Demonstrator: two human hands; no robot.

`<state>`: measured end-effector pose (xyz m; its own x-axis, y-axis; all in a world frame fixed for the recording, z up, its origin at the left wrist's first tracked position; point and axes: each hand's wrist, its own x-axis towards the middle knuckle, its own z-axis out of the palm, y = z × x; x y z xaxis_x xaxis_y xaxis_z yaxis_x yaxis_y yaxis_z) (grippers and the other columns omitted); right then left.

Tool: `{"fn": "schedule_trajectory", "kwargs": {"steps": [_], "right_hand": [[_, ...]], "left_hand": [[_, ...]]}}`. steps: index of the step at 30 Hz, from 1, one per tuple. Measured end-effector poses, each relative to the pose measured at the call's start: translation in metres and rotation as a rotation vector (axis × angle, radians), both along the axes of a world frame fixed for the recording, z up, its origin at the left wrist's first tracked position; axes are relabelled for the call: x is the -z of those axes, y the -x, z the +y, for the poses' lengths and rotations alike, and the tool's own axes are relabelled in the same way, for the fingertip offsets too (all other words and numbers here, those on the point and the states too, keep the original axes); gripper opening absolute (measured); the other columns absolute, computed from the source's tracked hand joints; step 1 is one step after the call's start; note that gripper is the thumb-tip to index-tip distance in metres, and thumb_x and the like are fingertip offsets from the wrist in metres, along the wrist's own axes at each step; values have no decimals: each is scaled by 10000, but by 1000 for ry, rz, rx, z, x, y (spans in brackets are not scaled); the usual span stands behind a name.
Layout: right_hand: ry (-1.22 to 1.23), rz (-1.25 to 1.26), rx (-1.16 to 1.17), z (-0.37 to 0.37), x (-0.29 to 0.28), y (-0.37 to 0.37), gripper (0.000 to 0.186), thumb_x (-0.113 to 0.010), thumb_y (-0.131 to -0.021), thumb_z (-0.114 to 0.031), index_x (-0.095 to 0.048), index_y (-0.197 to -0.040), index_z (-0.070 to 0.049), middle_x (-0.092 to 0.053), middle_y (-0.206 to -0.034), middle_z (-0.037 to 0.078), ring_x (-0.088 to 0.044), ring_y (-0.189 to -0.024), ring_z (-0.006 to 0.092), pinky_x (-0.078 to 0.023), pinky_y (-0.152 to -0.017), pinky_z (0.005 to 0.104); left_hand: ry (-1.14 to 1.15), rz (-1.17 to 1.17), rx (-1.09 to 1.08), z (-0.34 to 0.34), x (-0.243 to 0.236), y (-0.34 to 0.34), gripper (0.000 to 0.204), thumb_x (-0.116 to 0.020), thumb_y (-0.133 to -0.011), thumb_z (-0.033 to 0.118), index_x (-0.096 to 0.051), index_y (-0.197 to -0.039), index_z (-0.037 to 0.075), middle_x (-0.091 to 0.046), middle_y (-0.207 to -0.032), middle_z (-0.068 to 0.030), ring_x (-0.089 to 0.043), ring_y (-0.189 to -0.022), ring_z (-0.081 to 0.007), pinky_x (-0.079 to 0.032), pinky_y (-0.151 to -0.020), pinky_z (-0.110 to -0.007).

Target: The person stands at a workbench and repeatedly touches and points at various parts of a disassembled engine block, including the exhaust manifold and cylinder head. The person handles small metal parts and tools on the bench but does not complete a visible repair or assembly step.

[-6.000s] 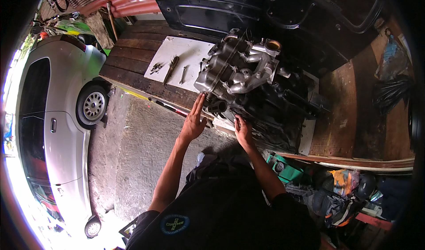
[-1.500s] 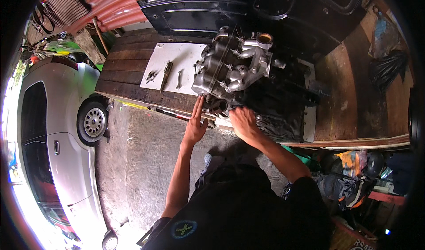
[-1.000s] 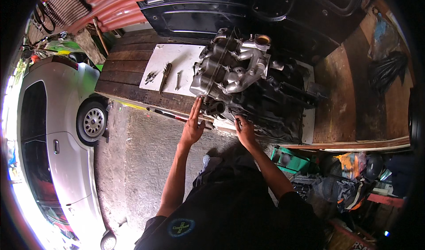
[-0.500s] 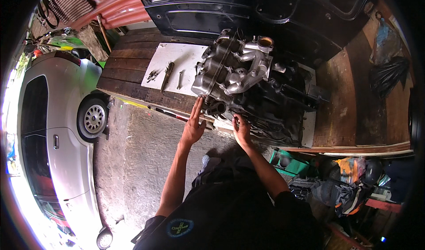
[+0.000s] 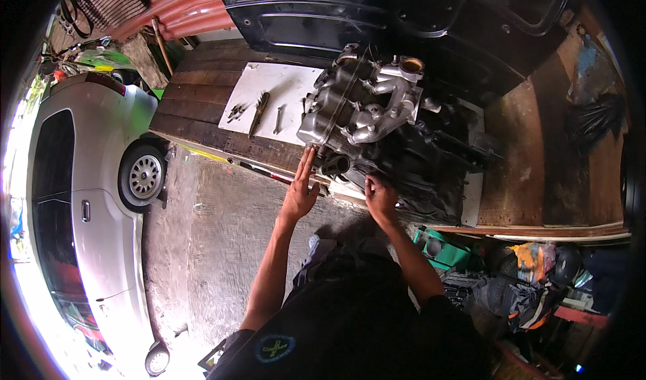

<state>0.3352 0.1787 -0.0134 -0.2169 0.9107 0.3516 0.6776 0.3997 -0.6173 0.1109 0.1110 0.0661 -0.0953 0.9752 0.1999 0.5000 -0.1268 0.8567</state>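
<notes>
An engine assembly with a silver valve cover [image 5: 321,111] and a cast intake manifold [image 5: 389,111] sits on the bench over dark, bulky parts. My left hand [image 5: 299,188] rests its straight fingertips at the engine's lower-left corner, beside a short dark tube [image 5: 334,165]. My right hand [image 5: 381,198] is just right of the tube, fingers curled at the front of the dark parts [image 5: 424,178]; I cannot make out what is in them. On a white board [image 5: 242,84] left of the engine lie a wrench [image 5: 278,119], a bristly dark tool [image 5: 259,114] and several small dark pieces [image 5: 237,111].
A wooden bench [image 5: 188,90] runs below black vehicle panels [image 5: 316,6]. A silver car [image 5: 91,151] stands left on a concrete floor [image 5: 208,245]. At the right are hanging plastic bags [image 5: 589,117], plywood [image 5: 511,171], a green bin [image 5: 447,245] and piled gear [image 5: 525,286].
My right hand was bent over the front parts 1.5 seconds ago, then drew back and has since shifted slightly right. My left hand stays at the engine's corner. The view moves slightly.
</notes>
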Motion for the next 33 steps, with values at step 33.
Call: {"fn": "schedule_trajectory", "kwargs": {"steps": [33], "right_hand": [[10,79,-166,-5,33,4,215,-583,-919,-141,-591,-1100,-24,-637,-941,202,-625,-812,376,-508,-724,441]], "left_hand": [[2,58,-11,2,-5,-7,922,-563,-744,-126,-164,-1526,154,-171,-1577,-122,-222,-1433,-331,-366,-1092,-409]]}}
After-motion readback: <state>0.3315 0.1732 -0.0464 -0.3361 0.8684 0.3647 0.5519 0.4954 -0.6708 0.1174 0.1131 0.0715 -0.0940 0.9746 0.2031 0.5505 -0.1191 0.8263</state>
